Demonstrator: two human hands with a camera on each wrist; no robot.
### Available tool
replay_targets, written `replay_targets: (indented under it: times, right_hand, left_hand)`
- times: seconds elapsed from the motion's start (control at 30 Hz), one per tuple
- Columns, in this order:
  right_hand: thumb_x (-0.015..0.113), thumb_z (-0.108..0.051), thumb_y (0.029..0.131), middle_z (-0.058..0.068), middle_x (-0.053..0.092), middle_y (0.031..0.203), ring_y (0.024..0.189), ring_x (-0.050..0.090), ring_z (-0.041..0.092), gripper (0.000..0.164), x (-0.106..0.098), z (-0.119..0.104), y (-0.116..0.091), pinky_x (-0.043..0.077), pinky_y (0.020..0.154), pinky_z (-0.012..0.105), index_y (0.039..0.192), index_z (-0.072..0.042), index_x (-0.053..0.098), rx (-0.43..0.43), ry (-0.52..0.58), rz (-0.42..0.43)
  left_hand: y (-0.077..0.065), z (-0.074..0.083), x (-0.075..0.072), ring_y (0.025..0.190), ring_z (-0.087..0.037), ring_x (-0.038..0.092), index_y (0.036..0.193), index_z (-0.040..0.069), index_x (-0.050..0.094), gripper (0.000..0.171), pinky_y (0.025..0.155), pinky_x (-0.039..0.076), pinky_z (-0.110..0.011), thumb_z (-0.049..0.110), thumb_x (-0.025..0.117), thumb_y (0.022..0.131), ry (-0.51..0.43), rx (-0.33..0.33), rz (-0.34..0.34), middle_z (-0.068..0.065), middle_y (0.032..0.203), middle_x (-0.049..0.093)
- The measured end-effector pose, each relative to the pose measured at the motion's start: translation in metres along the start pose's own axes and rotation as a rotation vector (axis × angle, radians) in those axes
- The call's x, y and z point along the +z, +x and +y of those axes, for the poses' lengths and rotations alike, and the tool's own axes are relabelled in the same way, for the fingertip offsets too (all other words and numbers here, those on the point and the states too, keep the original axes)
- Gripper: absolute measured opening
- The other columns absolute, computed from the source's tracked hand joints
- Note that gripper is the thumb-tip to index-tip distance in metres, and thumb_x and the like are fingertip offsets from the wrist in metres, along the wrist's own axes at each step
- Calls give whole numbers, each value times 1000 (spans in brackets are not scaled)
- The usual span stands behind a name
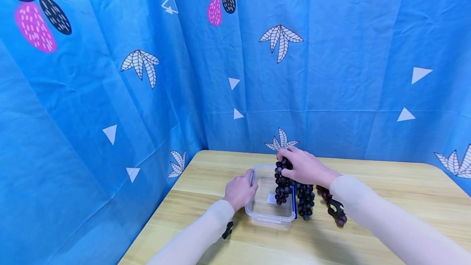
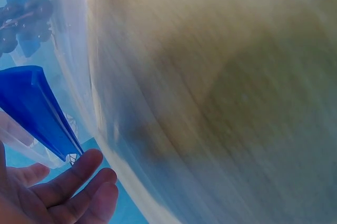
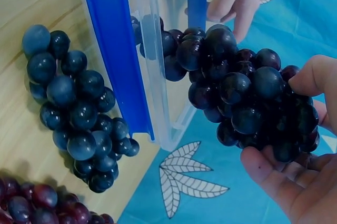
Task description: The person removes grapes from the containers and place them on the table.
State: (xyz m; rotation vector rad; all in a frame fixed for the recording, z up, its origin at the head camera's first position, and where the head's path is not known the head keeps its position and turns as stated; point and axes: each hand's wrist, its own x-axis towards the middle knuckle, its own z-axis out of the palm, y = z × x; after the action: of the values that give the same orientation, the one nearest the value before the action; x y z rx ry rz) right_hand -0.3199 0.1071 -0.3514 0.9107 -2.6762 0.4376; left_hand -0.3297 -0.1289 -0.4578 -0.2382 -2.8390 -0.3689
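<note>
A clear plastic food container (image 1: pixel 270 218) with blue side clips (image 3: pixel 117 55) stands open on the table. My left hand (image 1: pixel 240 190) holds its left wall at the rim, and the fingers (image 2: pixel 87 163) lie beside a blue clip in the left wrist view. My right hand (image 1: pixel 305 167) grips the upper end of a bunch of dark grapes (image 3: pixel 245 95), thumb and fingers on opposite sides. The bunch hangs over the container, its lower end inside the walls in the head view. A second bunch of black grapes (image 3: pixel 79 108) lies just right of the container.
Farther right lies a bunch of reddish grapes (image 3: pixel 45 203), partly covered by the right wrist in the head view. The wooden table (image 1: pixel 397 212) meets a blue patterned curtain (image 1: pixel 342 72) at the back and left. A small white patch (image 1: pixel 271 198) shows on the container's floor.
</note>
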Motion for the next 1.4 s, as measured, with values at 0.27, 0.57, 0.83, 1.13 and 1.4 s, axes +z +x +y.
replay_targets:
  times: [0.27, 0.57, 0.83, 1.13, 1.4]
  right_hand:
    - [66, -32, 80, -6, 49, 96, 67, 47, 14, 28, -6, 3, -1, 38, 55, 28, 104, -27, 53, 0, -14, 28]
    - [65, -31, 81, -7, 49, 100, 66, 47, 14, 27, -17, 9, -6, 37, 55, 29, 104, -28, 52, 12, -10, 61]
    - [64, -33, 82, -8, 48, 98, 64, 46, 14, 27, -29, 13, -10, 37, 54, 29, 106, -30, 50, 47, 1, 62]
    - [63, -32, 83, -7, 48, 100, 66, 46, 15, 27, -48, 21, -17, 37, 56, 30, 106, -29, 49, 56, -14, 79]
    - [61, -29, 83, -6, 48, 101, 67, 45, 15, 25, -60, 30, -24, 35, 56, 30, 105, -28, 50, 48, -40, 94]
  left_hand:
    - [-1, 1, -2, 68, -17, 58, 137, 23, 41, 51, 52, 44, -33, 42, 46, 91, -8, -4, -9, -10, 101, 67]
    - [-1, 0, -2, 64, -15, 55, 137, 22, 41, 51, 51, 42, -32, 41, 46, 90, -18, -5, -16, -8, 96, 67]
    - [0, 0, -1, 63, -15, 54, 138, 22, 40, 52, 51, 42, -31, 41, 47, 90, -20, -8, -17, -8, 95, 67]
    - [0, 0, -1, 60, -14, 52, 138, 23, 41, 52, 50, 41, -31, 41, 48, 90, -27, -4, -19, -7, 90, 67]
    - [0, -1, -1, 57, -14, 50, 138, 22, 40, 52, 46, 38, -31, 43, 46, 90, -2, 5, -21, -3, 74, 62]
